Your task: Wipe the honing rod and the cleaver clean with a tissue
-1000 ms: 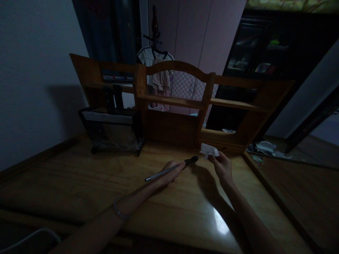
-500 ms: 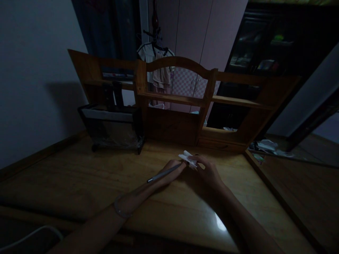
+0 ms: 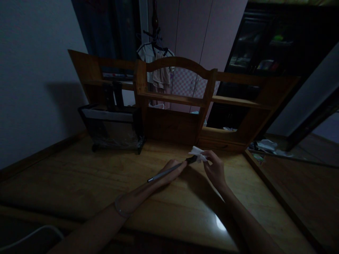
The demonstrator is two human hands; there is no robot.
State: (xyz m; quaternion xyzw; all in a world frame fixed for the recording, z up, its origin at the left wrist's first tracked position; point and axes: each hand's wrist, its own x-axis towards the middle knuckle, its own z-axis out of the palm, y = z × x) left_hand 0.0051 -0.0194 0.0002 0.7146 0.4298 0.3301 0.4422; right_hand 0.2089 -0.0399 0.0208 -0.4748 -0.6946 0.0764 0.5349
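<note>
Here we note the tool (image 3: 163, 173) over the worktop (image 3: 106, 176), gripped in the left hand (image 3: 173, 173), long axis slanting away rightward; its dark tip (image 3: 191, 159) points at the tissue (image 3: 197, 151) pinched by the right hand (image 3: 215, 170), contact unclear to us.

A varnished wooden desk (image 3: 100, 176) is carrying a wooden shelf hutch (image 3: 173, 125) along its back; at the left, a black-framed rack (image 3: 113, 130) is standing on the desktop.
</note>
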